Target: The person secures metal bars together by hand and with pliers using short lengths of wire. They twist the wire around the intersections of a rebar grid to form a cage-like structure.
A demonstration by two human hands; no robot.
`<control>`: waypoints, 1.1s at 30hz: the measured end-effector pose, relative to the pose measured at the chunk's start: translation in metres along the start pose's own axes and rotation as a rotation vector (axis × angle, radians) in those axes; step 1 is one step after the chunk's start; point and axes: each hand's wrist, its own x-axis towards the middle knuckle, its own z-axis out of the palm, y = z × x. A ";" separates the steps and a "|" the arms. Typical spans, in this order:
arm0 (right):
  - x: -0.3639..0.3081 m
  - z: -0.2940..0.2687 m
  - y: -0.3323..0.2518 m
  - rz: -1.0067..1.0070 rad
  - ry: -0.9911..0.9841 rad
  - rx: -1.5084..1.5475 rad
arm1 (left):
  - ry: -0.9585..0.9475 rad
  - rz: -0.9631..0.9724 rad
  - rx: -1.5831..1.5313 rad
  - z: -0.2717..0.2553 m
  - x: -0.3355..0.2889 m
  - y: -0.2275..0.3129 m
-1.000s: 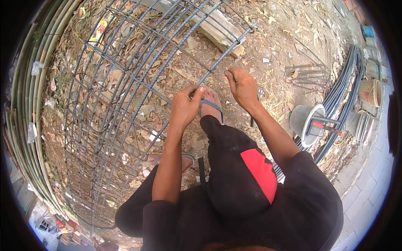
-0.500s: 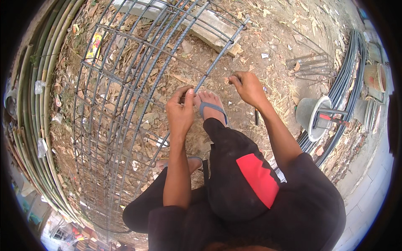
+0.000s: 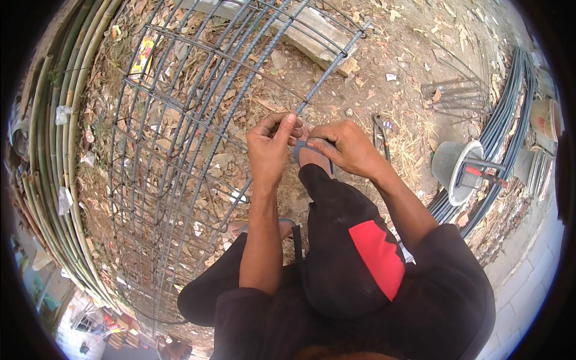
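Note:
A long cage of tied steel rebar [image 3: 211,107] lies to my left, its outermost bar [image 3: 330,71] passing behind my left hand. My left hand [image 3: 270,147] is at that bar, thumb raised and fingers curled closed; whatever they grip is too small to make out. Close beside it, my right hand [image 3: 348,149] has its thumb and fingers pinched together, its fingertips almost at the left hand's. Any thing between them cannot be made out. A pair of pincers [image 3: 382,137] lies on the ground just beyond my right hand. My sandalled foot [image 3: 313,159] is under both hands.
Bamboo poles [image 3: 71,108] run along the left. A concrete slab [image 3: 315,37] lies beneath the cage's far end. To the right are small wire pieces [image 3: 454,96], a bundle of dark rods [image 3: 510,114], a tilted grey bucket [image 3: 447,162] with tools across it, and a wall [image 3: 519,288].
My right hand has moved left and in toward my left hand, uncovering the pincers. My left hand has shifted slightly up and right in the picture, as the whole view moved a little.

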 end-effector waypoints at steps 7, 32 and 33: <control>-0.003 0.013 -0.001 0.238 -0.027 0.393 | 0.113 -0.045 -0.226 -0.006 0.002 -0.012; 0.044 0.010 0.014 0.033 0.148 -0.256 | 0.012 0.098 0.740 -0.088 0.116 -0.002; 0.051 0.010 0.013 0.016 0.083 -0.292 | -0.001 -0.052 0.635 -0.089 0.119 -0.005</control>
